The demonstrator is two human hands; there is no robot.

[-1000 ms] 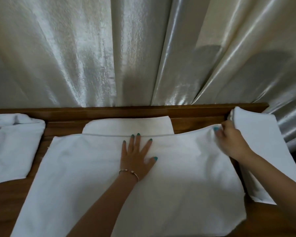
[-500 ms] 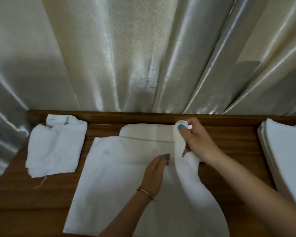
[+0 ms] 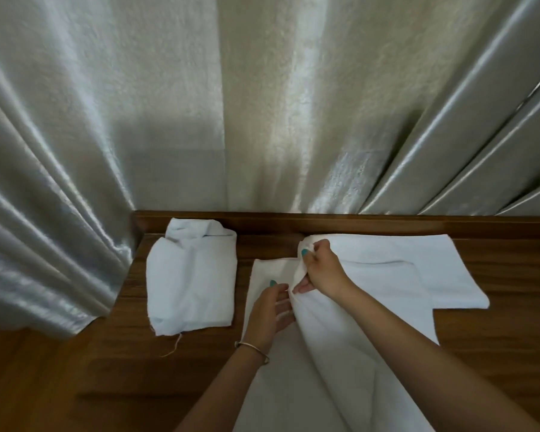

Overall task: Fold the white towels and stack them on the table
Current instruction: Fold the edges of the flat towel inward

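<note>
A white towel [image 3: 349, 347] is spread on the wooden tabletop [image 3: 496, 353], running from the middle of the view down to the near edge. One corner of it is lifted and carried over toward the left by the right hand [image 3: 320, 269], whose grip is pinched on the cloth between thumb and curled fingers, so that a fold rises as a ridge along the towel's middle. The left hand [image 3: 272, 310] is laid on the flat left part of the same towel, just beside the lifted fold; its fingers are mostly straight and touch the cloth, so the grip is spread rather than closed. A thin bracelet [image 3: 252, 347] is worn on the left wrist.

A second towel [image 3: 443, 269] is seen flat beneath and beyond the first, reaching toward the right along the back of the tabletop. A folded towel [image 3: 194, 275] is set apart on the left, near the tabletop's back corner, with a loose thread [image 3: 172, 349] hanging from its near edge. A pale, shiny curtain [image 3: 262, 104] is hung behind the tabletop.
</note>
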